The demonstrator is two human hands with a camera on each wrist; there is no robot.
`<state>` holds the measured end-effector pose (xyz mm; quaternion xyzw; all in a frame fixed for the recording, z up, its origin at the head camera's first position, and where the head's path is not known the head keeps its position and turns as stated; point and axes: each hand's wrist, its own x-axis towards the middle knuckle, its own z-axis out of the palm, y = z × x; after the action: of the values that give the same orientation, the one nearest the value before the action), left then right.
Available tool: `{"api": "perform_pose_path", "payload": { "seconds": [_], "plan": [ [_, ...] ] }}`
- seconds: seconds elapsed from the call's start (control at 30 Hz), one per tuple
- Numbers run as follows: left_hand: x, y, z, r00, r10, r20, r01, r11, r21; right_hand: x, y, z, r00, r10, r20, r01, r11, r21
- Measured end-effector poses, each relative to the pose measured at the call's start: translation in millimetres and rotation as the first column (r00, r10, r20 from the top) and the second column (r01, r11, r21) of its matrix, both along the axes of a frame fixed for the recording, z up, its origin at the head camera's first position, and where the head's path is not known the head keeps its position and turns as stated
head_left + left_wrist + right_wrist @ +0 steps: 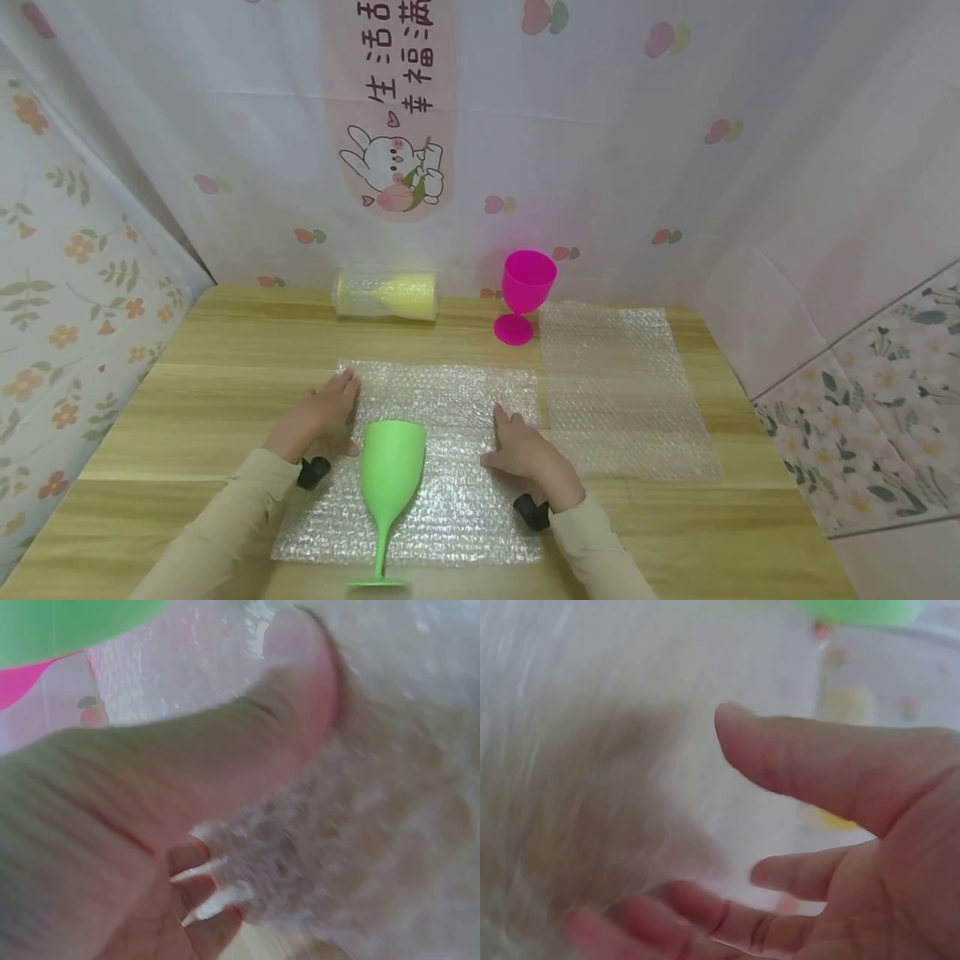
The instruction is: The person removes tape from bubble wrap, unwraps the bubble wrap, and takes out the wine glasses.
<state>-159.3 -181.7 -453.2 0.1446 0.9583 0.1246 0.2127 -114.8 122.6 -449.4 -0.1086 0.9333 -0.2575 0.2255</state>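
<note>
A green plastic goblet [392,471] lies on a sheet of bubble wrap [465,500], its bowl pointing to the back and its foot past the near edge. At the sheet's left side is my left hand [326,412], fingers extended along the edge and thumb toward the goblet's bowl. The left thumb [247,727] stretches over the wrap in the left wrist view. My right hand [525,450] is over the sheet's right side with fingers spread. In the right wrist view, nothing is between the right thumb [802,750] and fingers.
A pink goblet [527,287] stands upright at the back of the wooden table [187,417]. Left of it lies a yellow goblet [408,296] rolled in bubble wrap. Another flat bubble wrap sheet [622,392] lies to the right. A printed curtain [600,167] hangs behind.
</note>
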Motion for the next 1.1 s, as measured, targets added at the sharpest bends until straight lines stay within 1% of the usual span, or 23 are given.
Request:
{"api": "perform_pose_path", "payload": {
  "seconds": [0.07,0.13,0.17,0.23,0.3,0.37,0.43,0.5,0.57,0.67,0.73,0.83,0.87,0.9,0.97,1.0,1.03,1.1],
  "plan": [
    [-0.5,3.3,0.5,1.000,0.004,-0.005,-0.004,1.000,-0.030,9.9,-5.8,4.4,0.999,0.033,-0.016,-0.034,0.999,-0.034],
    [-0.5,5.0,1.6,1.000,0.004,-0.012,-0.005,0.999,-0.050,21.5,-15.6,8.1,0.996,0.088,-0.023,-0.090,0.993,-0.071],
    [-0.5,5.6,2.7,1.000,0.002,-0.013,-0.003,0.998,-0.060,28.4,-22.2,9.0,0.993,0.120,-0.015,-0.121,0.987,-0.109],
    [-0.4,5.8,4.2,1.000,0.000,-0.016,-0.001,0.997,-0.071,43.1,-37.5,8.3,0.982,0.188,0.024,-0.180,0.967,-0.179],
    [-1.1,5.5,4.0,1.000,-0.005,-0.024,0.003,0.996,-0.086,58.0,-53.9,4.9,0.972,0.220,0.081,-0.195,0.951,-0.240],
    [-1.9,5.9,3.6,0.999,-0.009,-0.037,0.005,0.995,-0.099,70.6,-68.1,-0.7,0.966,0.206,0.154,-0.150,0.937,-0.316],
    [-3.1,6.7,2.8,0.999,-0.016,-0.052,0.010,0.993,-0.115,79.4,-79.0,-5.6,0.963,0.161,0.216,-0.072,0.926,-0.370],
    [-3.4,7.9,4.0,0.999,-0.016,-0.052,0.010,0.994,-0.113,84.8,-86.8,-10.7,0.961,0.115,0.252,0.001,0.908,-0.419],
    [-3.7,8.7,5.5,0.999,-0.011,-0.042,0.007,0.994,-0.110,88.0,-92.3,-15.6,0.959,0.082,0.273,0.058,0.881,-0.470],
    [-3.5,9.5,6.5,1.000,-0.004,-0.020,0.002,0.994,-0.108,90.5,-96.7,-21.9,0.955,0.049,0.292,0.122,0.833,-0.540],
    [-3.6,9.9,6.5,1.000,-0.009,-0.023,0.006,0.993,-0.116,91.1,-98.3,-24.0,0.951,0.028,0.308,0.160,0.809,-0.566],
    [-4.3,11.2,6.2,0.999,-0.021,-0.042,0.015,0.992,-0.125,88.5,-97.1,-20.7,0.947,0.009,0.321,0.195,0.778,-0.597],
    [-4.9,11.7,6.0,0.999,-0.022,-0.043,0.016,0.991,-0.131,85.9,-96.0,-18.3,0.946,-0.001,0.324,0.208,0.769,-0.605],
    [-5.5,12.6,5.9,0.999,-0.025,-0.045,0.019,0.990,-0.138,81.8,-94.6,-15.3,0.950,-0.010,0.311,0.209,0.761,-0.614],
    [-7.0,14.4,5.2,0.999,-0.023,-0.037,0.017,0.988,-0.156,69.7,-89.6,-8.5,0.968,-0.036,0.250,0.190,0.758,-0.625],
    [-7.9,15.4,4.9,0.999,-0.019,-0.031,0.014,0.986,-0.165,61.9,-86.5,-5.6,0.978,-0.055,0.203,0.172,0.763,-0.623],
    [-8.9,16.0,4.1,0.999,-0.015,-0.029,0.010,0.985,-0.173,53.3,-82.8,-3.1,0.986,-0.076,0.151,0.154,0.770,-0.619],
    [-10.6,17.6,2.7,1.000,0.000,-0.023,-0.004,0.984,-0.179,33.9,-74.7,1.5,0.992,-0.124,0.032,0.118,0.793,-0.597]
  ]
}}
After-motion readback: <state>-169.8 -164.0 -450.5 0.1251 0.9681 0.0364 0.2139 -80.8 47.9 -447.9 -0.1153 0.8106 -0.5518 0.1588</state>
